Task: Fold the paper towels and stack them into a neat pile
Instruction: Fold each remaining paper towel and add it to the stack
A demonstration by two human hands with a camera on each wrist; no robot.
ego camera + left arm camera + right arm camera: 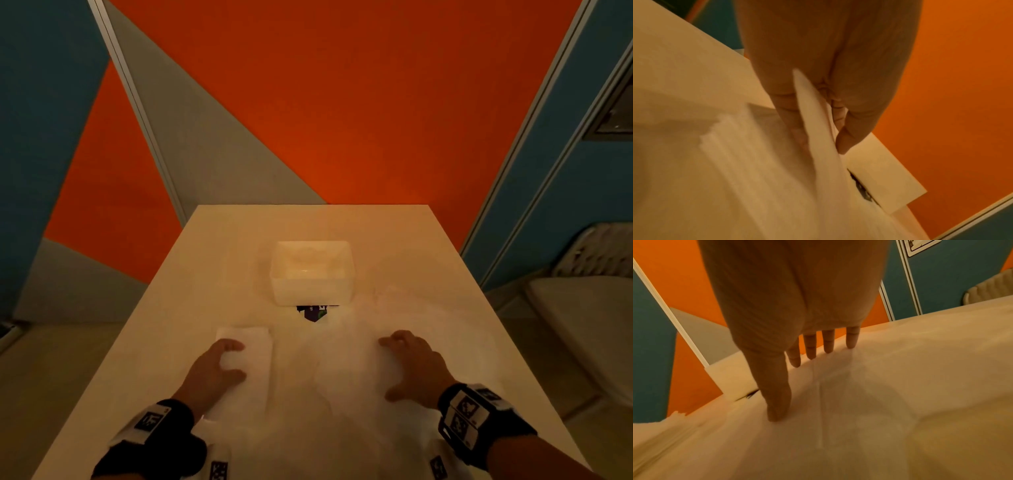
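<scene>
Paper towel (253, 346) lies on the bench (428, 260) near me. My left hand (215, 368) pinches its raised edge; my right hand (414, 363) rests flat, fingers spread, grasping nothing. I'd carry that edge across squarely, then press the crease flat.

Everything was dim with a warm orange cast. The worktop (428, 274) looked washed out and glary, wrist views were smeared by motion blur, and the head view's wall lines bent at the edges.

Head cam: high, fwd-down over table (445, 260); wrist cams close along fingers, share tabletop.
</scene>
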